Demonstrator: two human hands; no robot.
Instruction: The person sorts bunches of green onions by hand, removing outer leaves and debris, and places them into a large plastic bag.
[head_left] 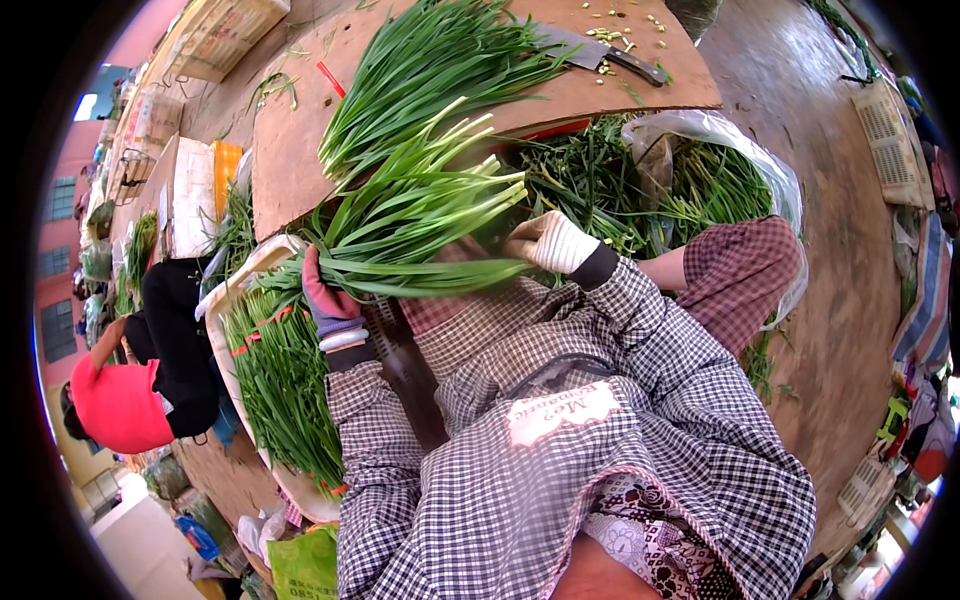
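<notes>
My left hand (332, 305), in a pink and purple glove, is closed around the leafy end of a bunch of garlic chives (420, 225). The bunch lies across my lap, its pale stem ends pointing right. Close to those stems is my right hand (552, 243) in a white knitted glove, fingers curled together; whatever they pinch is hidden. Beyond, a larger pile of garlic chives (430, 80) rests on a brown board (290, 140). A cleaver (600, 55) with a dark handle lies right of that pile, beside scattered stem trimmings (625, 40).
Left of me stands a pale crate (215, 325) of chive bundles tied with red bands. Under the board's right side, a clear plastic bag (785, 190) holds loose dark leaves. Another person (125, 400) in red sits at far left. White crates (890, 140) line the right edge.
</notes>
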